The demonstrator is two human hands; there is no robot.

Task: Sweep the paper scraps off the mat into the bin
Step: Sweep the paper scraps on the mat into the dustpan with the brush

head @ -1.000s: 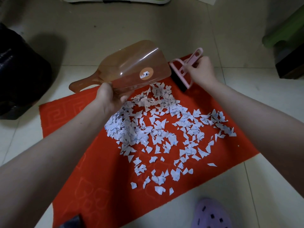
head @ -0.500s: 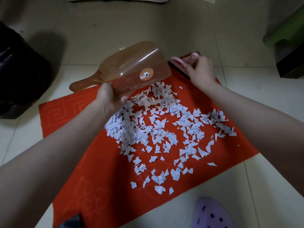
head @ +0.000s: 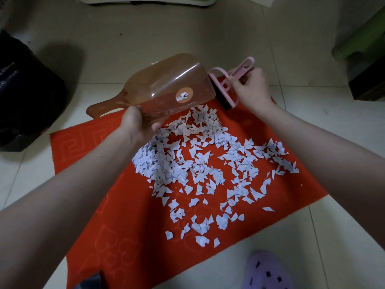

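A red mat (head: 129, 236) lies on the tiled floor, covered in its middle by several white paper scraps (head: 200, 172). My left hand (head: 137, 126) grips the side wall of a translucent brown dustpan (head: 166, 88), held upside down above the mat's far edge, handle pointing left. My right hand (head: 253, 90) holds the handle of a small pink brush (head: 227, 84) with black bristles, tilted beside the dustpan's mouth above the mat's far corner. A black bin bag (head: 25, 94) stands at the left edge.
A lilac clog (head: 268, 272) shows at the bottom right, just off the mat. A green stool (head: 362, 44) with a dark box beneath it stands at the right. A green-edged object (head: 145, 0) lies at the top.
My right hand lowered the pink brush flat near the mat's far corner, then raised it upright again beside the dustpan. The dustpan and scraps stayed about where they were.
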